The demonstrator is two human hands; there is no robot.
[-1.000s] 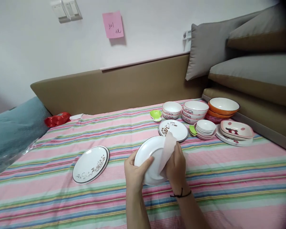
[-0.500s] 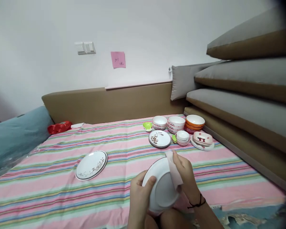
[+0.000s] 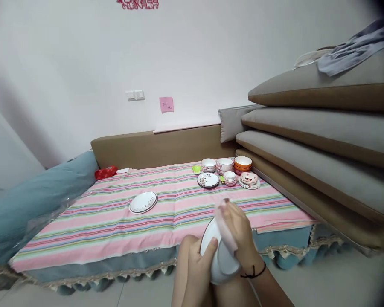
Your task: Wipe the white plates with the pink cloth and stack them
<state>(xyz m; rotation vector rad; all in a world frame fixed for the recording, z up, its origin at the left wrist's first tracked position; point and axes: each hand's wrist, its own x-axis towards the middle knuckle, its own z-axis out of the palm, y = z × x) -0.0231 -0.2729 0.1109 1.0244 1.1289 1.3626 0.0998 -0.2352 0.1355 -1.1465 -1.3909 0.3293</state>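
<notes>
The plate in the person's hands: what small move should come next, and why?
Perhaps the right hand should slide its thin pale sheet across the plate: the sheet covers only the upper right of the visible underside, and the left hand grips the left edge, thumb on that face.

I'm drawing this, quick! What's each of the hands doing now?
Left hand: closed, holding a plate.
Right hand: closed, holding a cloth.

One head-worn view, forward and down across the nearby striped cloth (image 3: 174, 209) to the white wall (image 3: 195, 55) beyond
</notes>
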